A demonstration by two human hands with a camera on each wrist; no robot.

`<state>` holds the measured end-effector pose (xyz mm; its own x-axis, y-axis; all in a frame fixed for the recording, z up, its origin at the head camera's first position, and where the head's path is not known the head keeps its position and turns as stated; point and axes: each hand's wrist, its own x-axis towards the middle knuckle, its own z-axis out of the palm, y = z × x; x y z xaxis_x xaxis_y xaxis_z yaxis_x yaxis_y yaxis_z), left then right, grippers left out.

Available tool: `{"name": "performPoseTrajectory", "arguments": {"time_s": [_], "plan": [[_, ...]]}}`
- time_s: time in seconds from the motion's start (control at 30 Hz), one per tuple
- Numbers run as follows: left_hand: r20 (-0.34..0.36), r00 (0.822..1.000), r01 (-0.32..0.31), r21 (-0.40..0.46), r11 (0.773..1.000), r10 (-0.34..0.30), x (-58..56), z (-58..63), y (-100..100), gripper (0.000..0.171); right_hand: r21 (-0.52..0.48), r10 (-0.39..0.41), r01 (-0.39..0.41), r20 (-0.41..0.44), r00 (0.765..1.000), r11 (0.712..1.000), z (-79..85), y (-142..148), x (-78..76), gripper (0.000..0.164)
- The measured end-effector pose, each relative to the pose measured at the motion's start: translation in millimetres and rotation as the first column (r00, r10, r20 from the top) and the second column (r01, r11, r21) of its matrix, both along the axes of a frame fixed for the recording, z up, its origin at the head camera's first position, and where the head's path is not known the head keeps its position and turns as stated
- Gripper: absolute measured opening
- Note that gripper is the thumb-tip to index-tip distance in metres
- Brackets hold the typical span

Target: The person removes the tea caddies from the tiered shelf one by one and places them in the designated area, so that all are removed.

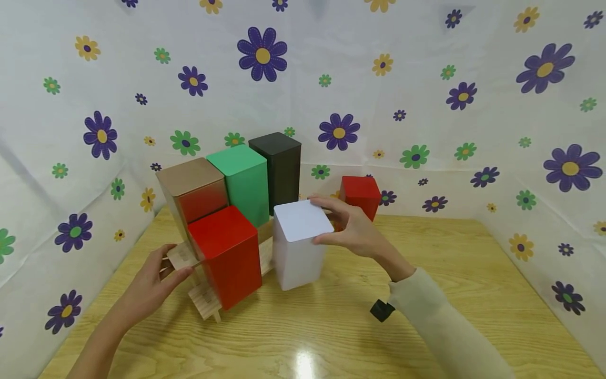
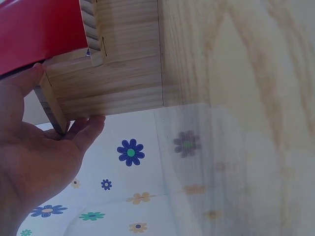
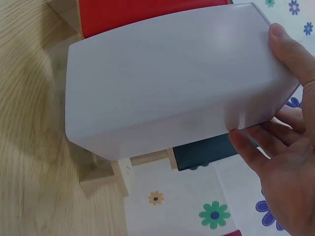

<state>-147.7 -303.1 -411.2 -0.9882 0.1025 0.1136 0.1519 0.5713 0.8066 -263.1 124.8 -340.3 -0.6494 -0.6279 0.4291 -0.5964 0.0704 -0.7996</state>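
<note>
My right hand (image 1: 352,226) grips the white box (image 1: 298,247) near its top, thumb on the near side and fingers on the far side. The box is upright in the head view, at the right end of a wooden rack (image 1: 204,300). My left hand (image 1: 149,289) holds the rack's left end, its thumb over the wooden edge and its fingers behind, as the left wrist view also shows. A red box (image 1: 232,263) stands in the rack's front row. Behind it are a brown box (image 1: 191,184), a green box (image 1: 246,184) and a black box (image 1: 284,168).
Another red box (image 1: 361,195) stands at the back of the wooden table (image 1: 440,252), partly hidden by my right hand. A small black cube (image 1: 381,310) lies by my right sleeve (image 1: 426,305). Flower-print cloth (image 1: 303,95) hangs behind and at both sides.
</note>
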Motion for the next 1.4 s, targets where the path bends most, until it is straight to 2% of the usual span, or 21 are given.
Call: {"name": "performPoseTrajectory", "arguments": {"time_s": [0.23,0.6,0.8,1.07,1.23,1.4], "plan": [[0.007,1.000,-0.008,-0.019,1.000,0.008,0.3,1.0,-0.2,0.075,0.009,-0.052,0.052,0.028,0.998,0.999,1.0,28.9,6.1,0.073],[-0.001,1.000,-0.003,-0.005,1.000,0.003,-0.5,-0.3,-0.3,0.077,0.007,-0.133,0.133,-0.007,0.991,0.991,-1.6,74.7,16.2,0.070],[0.001,1.000,-0.014,-0.024,1.000,0.014,0.3,-0.4,-0.4,0.077,0.033,-0.186,0.187,-0.012,0.982,0.982,-5.1,97.0,20.0,0.071],[-0.010,1.000,-0.006,0.008,1.000,0.006,0.5,-1.2,-0.8,0.076,0.030,-0.234,0.235,-0.036,0.972,0.972,-3.6,124.8,25.3,0.070],[-0.023,1.000,-0.002,0.014,1.000,0.002,1.0,-1.4,-0.6,0.075,0.043,-0.281,0.284,-0.057,0.958,0.958,-3.6,140.8,26.8,0.070],[-0.047,0.999,-0.011,-0.014,1.000,0.010,1.0,-2.2,-1.0,0.075,0.086,-0.357,0.361,-0.064,0.932,0.929,-3.8,155.9,28.0,0.069]]}}
